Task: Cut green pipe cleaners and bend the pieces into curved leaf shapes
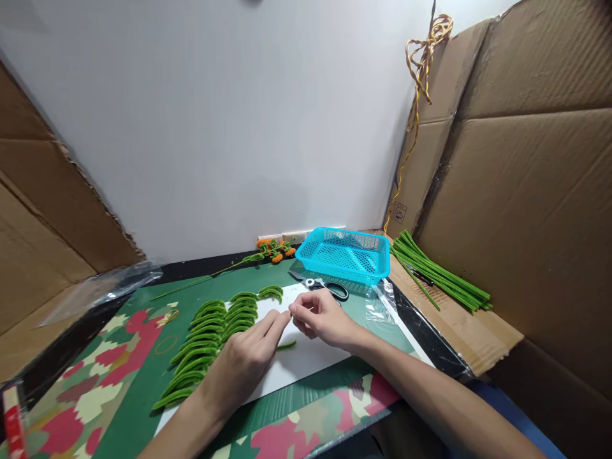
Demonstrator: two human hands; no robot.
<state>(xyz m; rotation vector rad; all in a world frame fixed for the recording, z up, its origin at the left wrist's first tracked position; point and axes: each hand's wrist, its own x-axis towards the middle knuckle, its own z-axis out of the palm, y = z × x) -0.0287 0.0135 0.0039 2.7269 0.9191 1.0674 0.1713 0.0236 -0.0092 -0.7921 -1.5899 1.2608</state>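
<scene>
My left hand (248, 360) and my right hand (319, 317) meet over a white sheet (306, 357) on the table, fingertips pinched together around something thin that I cannot make out. A short green pipe-cleaner piece (287, 345) lies on the sheet just under the hands. To the left, several bent green pipe-cleaner leaves (210, 331) lie in rows along the sheet's edge.
Scissors (325, 287) lie behind my right hand, in front of a turquoise plastic basket (344, 255). A bundle of straight green stems (440, 271) rests on cardboard at the right. An orange-flowered sprig (272, 250) lies by the wall. Cardboard walls stand on both sides.
</scene>
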